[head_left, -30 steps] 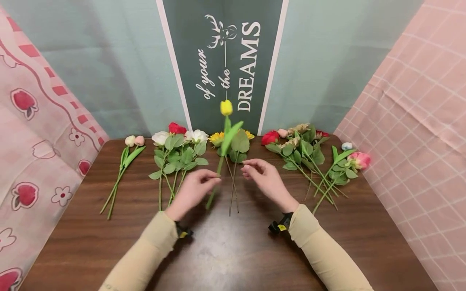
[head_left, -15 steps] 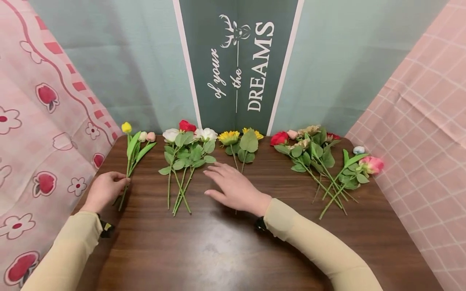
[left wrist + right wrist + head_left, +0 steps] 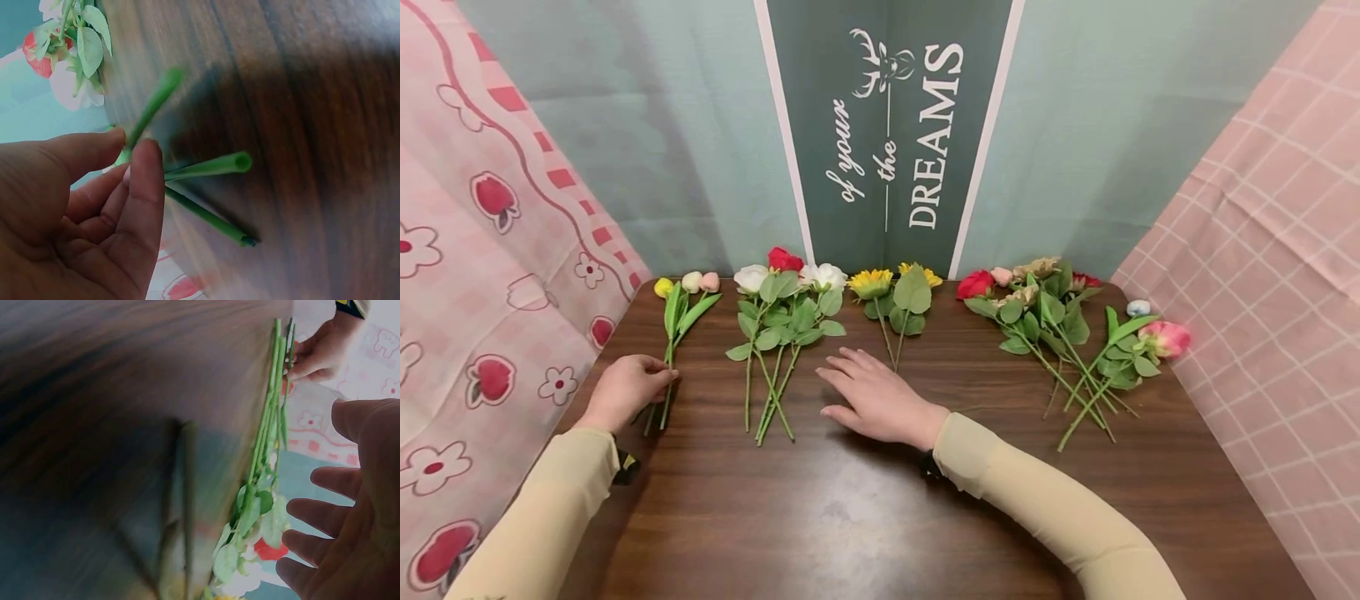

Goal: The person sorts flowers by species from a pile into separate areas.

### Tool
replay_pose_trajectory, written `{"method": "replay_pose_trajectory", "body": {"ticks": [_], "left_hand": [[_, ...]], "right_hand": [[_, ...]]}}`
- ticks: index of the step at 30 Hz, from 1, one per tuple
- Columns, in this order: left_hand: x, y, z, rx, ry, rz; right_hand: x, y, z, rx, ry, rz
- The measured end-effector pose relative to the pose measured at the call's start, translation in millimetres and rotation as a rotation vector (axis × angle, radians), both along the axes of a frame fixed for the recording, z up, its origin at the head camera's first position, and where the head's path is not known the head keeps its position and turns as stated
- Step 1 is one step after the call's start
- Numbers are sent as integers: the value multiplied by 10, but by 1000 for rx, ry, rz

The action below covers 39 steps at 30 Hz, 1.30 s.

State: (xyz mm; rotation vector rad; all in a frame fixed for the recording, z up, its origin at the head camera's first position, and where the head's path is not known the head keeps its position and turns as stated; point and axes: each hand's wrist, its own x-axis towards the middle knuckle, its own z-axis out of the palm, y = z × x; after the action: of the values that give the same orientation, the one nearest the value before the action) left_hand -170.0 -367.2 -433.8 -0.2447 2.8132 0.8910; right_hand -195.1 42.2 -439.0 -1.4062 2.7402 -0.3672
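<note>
The slim artificial yellow tulip with a green plastic stem and long leaves (image 3: 666,333) lies flat on the counter beside two pale pink buds, its yellow bud pointing away from the fingers (image 3: 662,375), which pinch the lower stem just above its cut end.

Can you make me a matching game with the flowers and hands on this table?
Things:
1. yellow tulip
2. sunflowers
3. right hand
4. pink flower

Places or states:
A. far right side of the table
B. fingers spread, flat over the wood
C. far left bunch, stem pinched by the left hand
D. middle, below the banner

Pairs: 1-C, 2-D, 3-B, 4-A
</note>
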Motion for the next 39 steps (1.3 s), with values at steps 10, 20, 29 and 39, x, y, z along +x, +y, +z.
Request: {"method": "replay_pose_trajectory", "body": {"ticks": [10, 20, 29, 39], "left_hand": [[-18, 188, 114, -196, 227, -87], [-22, 1404, 126, -246, 511, -518], [71, 2655, 26, -326, 474, -939], [113, 3553, -15, -273, 518, -1125]], "right_hand": [[-153, 472, -30, -6, -5, -132], [-396, 1457, -24, -165, -11, -476], [-436, 2553, 143, -353, -121, -830], [-292, 2915, 400, -336, -221, -878]]}}
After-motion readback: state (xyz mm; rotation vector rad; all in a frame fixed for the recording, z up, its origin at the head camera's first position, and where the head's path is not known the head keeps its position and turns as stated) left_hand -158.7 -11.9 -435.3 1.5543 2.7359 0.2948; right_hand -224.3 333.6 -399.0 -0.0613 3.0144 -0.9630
